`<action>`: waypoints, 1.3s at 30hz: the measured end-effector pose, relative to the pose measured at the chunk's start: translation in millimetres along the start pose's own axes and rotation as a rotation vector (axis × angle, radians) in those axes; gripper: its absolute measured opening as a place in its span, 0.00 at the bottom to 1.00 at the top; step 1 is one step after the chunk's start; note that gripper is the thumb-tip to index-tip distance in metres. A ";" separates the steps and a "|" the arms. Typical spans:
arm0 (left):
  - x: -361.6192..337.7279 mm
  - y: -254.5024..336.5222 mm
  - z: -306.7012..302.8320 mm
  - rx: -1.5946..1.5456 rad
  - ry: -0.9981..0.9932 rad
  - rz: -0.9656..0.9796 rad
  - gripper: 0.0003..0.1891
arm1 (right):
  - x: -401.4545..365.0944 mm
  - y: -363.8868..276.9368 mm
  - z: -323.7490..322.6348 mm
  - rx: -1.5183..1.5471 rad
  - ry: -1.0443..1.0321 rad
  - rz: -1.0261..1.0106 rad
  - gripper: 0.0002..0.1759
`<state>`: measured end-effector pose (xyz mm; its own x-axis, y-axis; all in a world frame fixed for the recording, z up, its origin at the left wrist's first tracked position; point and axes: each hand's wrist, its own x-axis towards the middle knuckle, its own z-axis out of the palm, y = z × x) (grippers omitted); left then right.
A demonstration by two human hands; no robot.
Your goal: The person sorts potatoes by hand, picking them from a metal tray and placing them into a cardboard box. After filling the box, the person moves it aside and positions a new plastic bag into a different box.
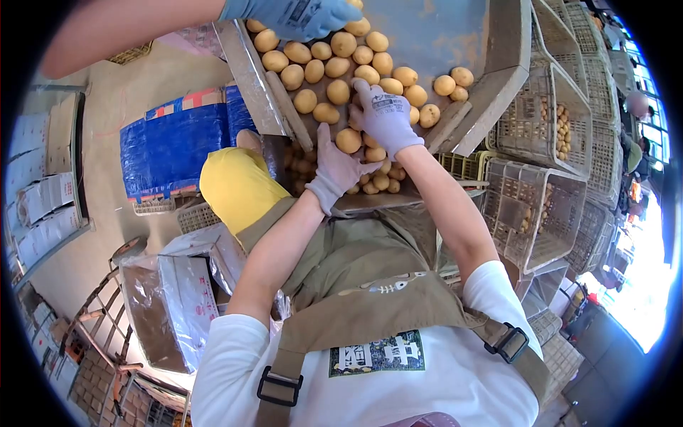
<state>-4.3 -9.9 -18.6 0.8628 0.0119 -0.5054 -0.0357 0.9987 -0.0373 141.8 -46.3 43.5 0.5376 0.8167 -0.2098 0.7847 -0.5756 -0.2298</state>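
Small yellow potatoes (343, 45) lie spread over a worn sorting tray (448, 32) with raised side boards. In a pale glove, my left hand (338, 169) is at the tray's near lip, thumb and fingers apart beside a potato (348, 140). My right hand (386, 117), in a pale glove with print on its back, reaches over the potatoes from the right. Its fingers are stretched out and touch or nearly touch them; their undersides are hidden. Below both hands, more potatoes (380, 182) sit beneath the lip, partly covered by my wrists.
Another person's blue-gloved hand (302, 16) is over the tray's far left. Plastic crates (533, 213), some with potatoes, are stacked at right. Blue-wrapped boxes (174, 146), a plastic-covered carton (171, 306) and a metal cart (96, 313) stand at left.
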 end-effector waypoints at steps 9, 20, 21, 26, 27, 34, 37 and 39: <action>-1.7 2.0 -0.7 -0.023 -0.058 0.041 0.50 | -94.5 151.6 -125.6 -0.264 0.956 0.234 0.19; 0.1 0.8 -5.5 -0.060 -0.060 0.017 0.51 | 21.9 0.2 -14.8 -0.126 0.061 0.029 0.21; -3.1 0.3 -4.1 -0.067 -0.041 0.027 0.51 | 25.1 -2.8 -23.6 -0.130 -0.029 0.071 0.22; -5.8 2.9 -0.4 -0.011 -0.079 0.050 0.52 | 24.9 19.8 -28.2 0.103 -0.006 0.035 0.17; -6.4 3.0 2.2 -0.014 -0.050 0.052 0.52 | 20.9 20.0 -23.0 0.092 0.057 0.023 0.17; -11.4 5.2 4.4 -0.018 -0.081 0.043 0.53 | -73.9 132.2 -100.5 0.053 0.784 0.065 0.17; -8.2 7.6 5.6 -0.003 -0.042 0.015 0.53 | -99.6 148.2 -138.6 0.249 1.014 0.446 0.18; -5.9 5.1 6.1 0.020 -0.023 0.019 0.53 | -90.2 112.3 -128.9 -0.165 0.972 0.001 0.18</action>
<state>-6.5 -4.6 -10.5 0.8733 0.0323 -0.4862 -0.0429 0.9990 -0.0107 221.2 -179.3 159.2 0.4998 0.5371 0.6795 0.7775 -0.6239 -0.0787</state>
